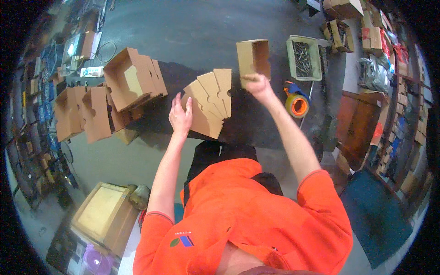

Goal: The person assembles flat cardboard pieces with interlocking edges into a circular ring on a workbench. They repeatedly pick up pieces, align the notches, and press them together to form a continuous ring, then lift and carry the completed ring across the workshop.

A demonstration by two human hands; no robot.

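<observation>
My left hand (180, 116) lies flat on a fanned stack of flat brown cardboard blanks (208, 103) with notched edges, on the dark mat in front of me. My right hand (257, 84) grips the lower edge of an assembled small cardboard box (252, 58), open side facing me, held just beyond the blanks. My orange shirt fills the lower middle of the view.
A pile of assembled cardboard boxes (107, 98) stands to the left. A green tray of metal screws (303, 57) and an orange tape dispenser (296, 103) sit to the right. A wooden crate (103, 215) is at lower left. Shelves of cartons (389, 50) line the right.
</observation>
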